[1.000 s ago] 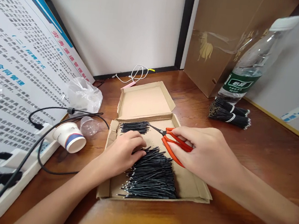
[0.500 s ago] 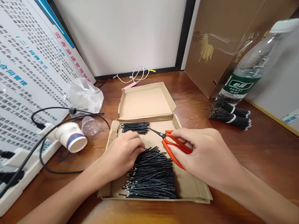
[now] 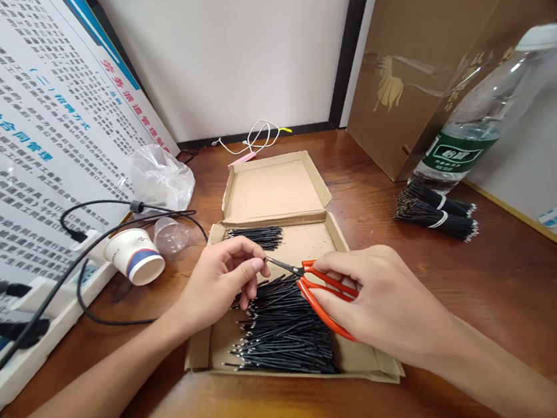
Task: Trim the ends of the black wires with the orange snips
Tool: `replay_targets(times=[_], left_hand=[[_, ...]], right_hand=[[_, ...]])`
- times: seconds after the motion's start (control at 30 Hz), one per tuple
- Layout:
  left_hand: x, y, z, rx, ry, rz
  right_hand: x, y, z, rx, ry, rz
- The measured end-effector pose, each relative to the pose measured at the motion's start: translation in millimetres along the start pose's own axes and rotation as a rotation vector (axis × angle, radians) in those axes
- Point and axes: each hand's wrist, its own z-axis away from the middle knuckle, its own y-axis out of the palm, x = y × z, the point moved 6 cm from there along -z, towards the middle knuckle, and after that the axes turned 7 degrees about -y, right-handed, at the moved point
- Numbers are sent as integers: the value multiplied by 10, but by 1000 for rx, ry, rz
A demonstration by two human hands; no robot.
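My right hand grips orange-handled scissors, their dark blades pointing left. Thumb and index finger of my left hand are pinched together on a short black wire, mostly hidden by the fingers. The scissor tips meet the wire at those fingertips. Both hands are over an open cardboard box. Beneath them, a large pile of cut black wires with pale ends fills the front of the box. A smaller row of black wires lies at its back left.
Banded wire bundles lie right, before a water bottle and brown carton. Left are a paper cup, plastic cup, plastic bag, and power strip with black cables. A white cable lies behind the box.
My left hand has risen from the wire pile and turned, its thumb and index finger now pinched upward. The scissors have shifted slightly down and left, their tips now at my left fingertips.
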Motion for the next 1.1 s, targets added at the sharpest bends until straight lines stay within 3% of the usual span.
replay_targets(times=[1.1], left_hand=[[48,9,-4,-4,-31,26]], right_hand=[[1,26,38,-26,8,-7]])
